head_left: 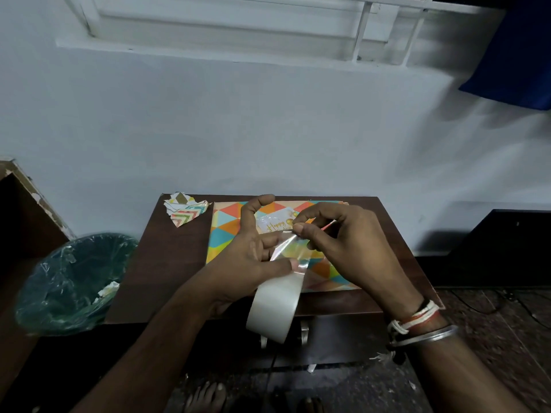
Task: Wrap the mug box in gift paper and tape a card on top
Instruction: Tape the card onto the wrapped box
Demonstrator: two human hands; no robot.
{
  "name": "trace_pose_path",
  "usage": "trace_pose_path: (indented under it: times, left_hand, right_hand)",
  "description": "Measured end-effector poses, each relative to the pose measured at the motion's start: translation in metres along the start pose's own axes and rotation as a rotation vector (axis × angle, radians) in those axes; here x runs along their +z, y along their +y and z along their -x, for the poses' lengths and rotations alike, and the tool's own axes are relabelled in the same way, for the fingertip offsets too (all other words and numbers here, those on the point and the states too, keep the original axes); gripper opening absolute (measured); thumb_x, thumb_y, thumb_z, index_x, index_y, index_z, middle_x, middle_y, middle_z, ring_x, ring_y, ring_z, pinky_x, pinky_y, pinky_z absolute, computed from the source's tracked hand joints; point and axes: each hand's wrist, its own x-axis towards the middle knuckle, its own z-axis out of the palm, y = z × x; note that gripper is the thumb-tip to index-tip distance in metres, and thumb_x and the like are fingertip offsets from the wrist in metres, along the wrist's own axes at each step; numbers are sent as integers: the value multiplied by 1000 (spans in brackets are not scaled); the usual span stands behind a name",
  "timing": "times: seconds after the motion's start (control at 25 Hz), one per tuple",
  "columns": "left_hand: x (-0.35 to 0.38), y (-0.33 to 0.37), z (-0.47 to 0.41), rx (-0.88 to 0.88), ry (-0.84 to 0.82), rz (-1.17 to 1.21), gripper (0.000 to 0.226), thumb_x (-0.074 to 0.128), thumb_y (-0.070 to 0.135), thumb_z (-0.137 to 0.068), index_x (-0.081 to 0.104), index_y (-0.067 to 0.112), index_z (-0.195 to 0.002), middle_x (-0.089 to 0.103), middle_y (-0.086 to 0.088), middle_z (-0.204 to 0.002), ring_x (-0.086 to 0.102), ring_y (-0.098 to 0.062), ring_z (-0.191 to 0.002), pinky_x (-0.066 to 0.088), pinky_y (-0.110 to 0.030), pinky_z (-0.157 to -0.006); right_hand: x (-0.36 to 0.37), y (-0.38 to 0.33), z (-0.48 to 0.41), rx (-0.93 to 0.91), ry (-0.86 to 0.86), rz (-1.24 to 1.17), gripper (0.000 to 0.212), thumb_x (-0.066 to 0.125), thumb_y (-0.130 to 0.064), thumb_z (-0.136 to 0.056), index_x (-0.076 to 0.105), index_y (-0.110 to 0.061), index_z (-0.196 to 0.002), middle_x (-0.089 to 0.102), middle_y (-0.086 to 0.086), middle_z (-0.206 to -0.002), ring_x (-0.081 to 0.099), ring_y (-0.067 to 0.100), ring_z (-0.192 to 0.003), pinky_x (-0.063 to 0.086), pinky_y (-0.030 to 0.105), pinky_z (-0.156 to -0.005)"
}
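The mug box [225,231], wrapped in paper with orange, teal and yellow triangles, lies on the small dark wooden table [167,263]. A white card [275,223] with gold lettering rests on top of it, partly behind my fingers. My left hand [247,254] grips a roll of clear tape [275,305] that hangs over the table's front edge, its thumb pressing the pulled strip. My right hand [343,242] pinches the free end of the clear tape strip [287,248] and also holds a thin red-tipped tool [326,226] that I cannot identify.
Scraps of chevron gift paper [186,211] lie at the table's back left corner. A bin lined with a plastic bag [74,281] stands left of the table. A brown cabinet [21,204] is at far left, a dark box [512,245] at right. The wall is directly behind.
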Motion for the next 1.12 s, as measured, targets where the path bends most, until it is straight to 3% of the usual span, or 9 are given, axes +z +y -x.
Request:
trace_pose_path:
  times: [0.12,0.28,0.4,0.48,0.56,0.68,0.76,0.96,1.12]
  left_hand:
    - [-1,1,0,-25,-10,2,98,69,-14,-87,17,42,-149,74,-10,-123,69,-35,-106,58,-46,-91]
    - [-5,1,0,-45,3,18,97,74,-12,-85,25,47,-145,72,-12,-128,64,-45,-111,50,-61,-101]
    - [-10,3,2,-30,-8,61,93,73,-11,-85,27,43,-145,70,-8,-133,57,-36,-104,54,-49,-95]
    - [-13,7,3,-17,18,109,86,71,-5,-81,31,39,-143,70,-8,-132,66,-24,-98,59,-35,-82]
    - [-13,9,1,-12,44,129,80,69,-3,-82,33,35,-142,72,-9,-129,72,-18,-94,60,-30,-78]
    - [-10,8,-2,-7,61,124,70,63,-10,-90,34,29,-141,73,-10,-126,70,-22,-100,60,-30,-81]
    - [-9,9,-3,-10,57,125,66,62,-12,-92,35,27,-137,73,-11,-126,71,-19,-89,60,-28,-74]
    - [-7,12,-3,-14,49,120,61,62,-11,-92,39,28,-134,73,-8,-127,73,-15,-84,60,-29,-71]
    - [-6,11,-2,0,37,126,65,70,-1,-84,40,26,-135,72,-7,-129,69,-19,-85,59,-29,-73]
  right_hand:
    - [2,-1,-1,52,-8,9,5,82,-28,-87,78,-25,-88,72,-10,-66,70,5,-58,49,14,-58]
    - [6,7,-3,127,114,129,32,88,-45,-76,66,-31,-94,72,-11,-69,68,3,-61,51,19,-61]
    - [-2,30,-6,89,222,434,28,77,-52,-84,65,-31,-98,70,-12,-84,68,11,-76,53,31,-69]
    - [-9,47,-3,128,138,601,27,69,-51,-91,67,-33,-111,72,-9,-99,69,19,-91,56,36,-76]
    - [-12,60,2,175,20,696,27,65,-43,-95,69,-35,-121,73,-4,-112,68,25,-101,55,37,-81]
    - [-16,70,2,192,-63,703,24,61,-28,-98,74,-34,-118,75,-1,-110,68,28,-100,55,37,-83]
    - [-21,73,-2,209,-85,704,26,63,-23,-97,75,-31,-119,70,0,-112,65,26,-101,53,35,-86]
    - [-24,72,-2,233,-127,802,28,63,-31,-98,73,-26,-124,69,2,-116,63,25,-106,51,34,-88]
    - [-27,67,-1,276,-110,874,26,64,-40,-94,74,-22,-111,73,3,-102,67,27,-93,56,36,-78]
